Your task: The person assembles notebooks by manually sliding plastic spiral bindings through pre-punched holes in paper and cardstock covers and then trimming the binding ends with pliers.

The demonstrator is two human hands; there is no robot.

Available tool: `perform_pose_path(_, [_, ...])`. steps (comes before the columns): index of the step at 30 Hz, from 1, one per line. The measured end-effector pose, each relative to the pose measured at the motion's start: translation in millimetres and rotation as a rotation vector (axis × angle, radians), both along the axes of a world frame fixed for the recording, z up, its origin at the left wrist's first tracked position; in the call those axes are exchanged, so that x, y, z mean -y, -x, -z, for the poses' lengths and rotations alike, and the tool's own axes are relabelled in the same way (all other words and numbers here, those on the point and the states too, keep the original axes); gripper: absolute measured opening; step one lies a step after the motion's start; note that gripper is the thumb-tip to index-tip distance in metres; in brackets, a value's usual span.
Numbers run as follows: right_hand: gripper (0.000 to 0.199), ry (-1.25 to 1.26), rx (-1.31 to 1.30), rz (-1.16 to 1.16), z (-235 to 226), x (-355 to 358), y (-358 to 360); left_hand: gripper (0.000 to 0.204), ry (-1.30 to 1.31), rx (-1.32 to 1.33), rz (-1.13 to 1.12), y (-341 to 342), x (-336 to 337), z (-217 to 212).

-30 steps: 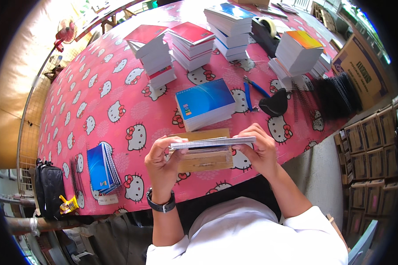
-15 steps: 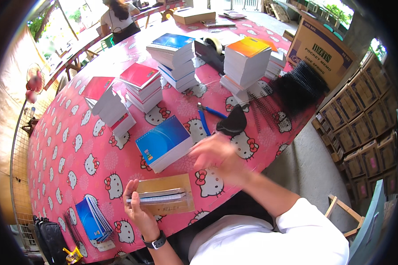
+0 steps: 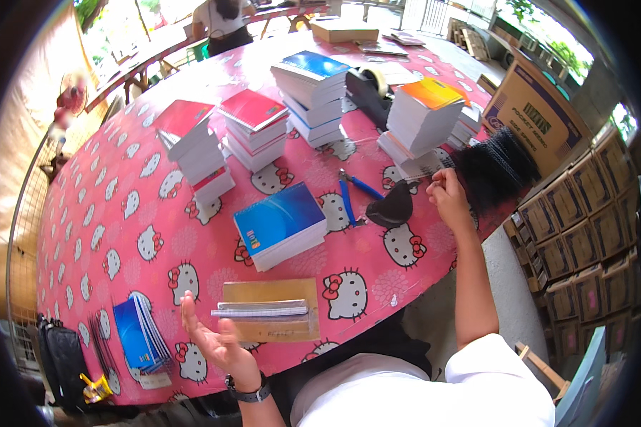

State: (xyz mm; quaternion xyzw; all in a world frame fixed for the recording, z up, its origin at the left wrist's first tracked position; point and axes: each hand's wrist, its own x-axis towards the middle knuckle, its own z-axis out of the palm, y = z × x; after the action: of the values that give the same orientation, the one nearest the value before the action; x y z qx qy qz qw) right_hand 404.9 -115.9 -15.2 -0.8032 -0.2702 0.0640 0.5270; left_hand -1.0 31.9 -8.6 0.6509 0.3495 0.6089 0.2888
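Left hand (image 3: 222,348), fingers spread, by pad (image 3: 260,311) on board (image 3: 267,291), probably kept close for reach; right hand (image 3: 449,198), fingers curled near coils (image 3: 497,169), can't tell if pinching.

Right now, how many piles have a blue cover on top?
3: the central stack, the tall stack behind it, and the fanned pile at lower left. Others may be hidden.

The pink, cat-patterned desk (image 3: 388,285) carries a brown board (image 3: 271,293) just right of the left fingers (image 3: 187,304), a blue-topped notebook stack (image 3: 281,226) beyond them, and fanned blue notebooks (image 3: 139,334) to their left. Blue-handled pliers (image 3: 346,201) lie left of the right fingers (image 3: 443,181); black coils (image 3: 502,167), right.
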Motion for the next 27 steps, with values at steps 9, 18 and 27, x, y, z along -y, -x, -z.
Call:
perform_pose_path(9, [0.032,-0.049,0.075,-0.865,-52,-22,195,0.018,-0.235,-0.621,0.365,-14,9,-23])
perform_pose_path(18, [0.028,-0.111,0.172,-0.852,-35,-37,210,0.018,-0.296,-0.461,0.366,-16,7,-16])
perform_pose_path(27, [0.019,0.104,-0.326,-0.943,-51,-31,202,0.017,-0.202,-0.529,0.427,-27,20,-34])
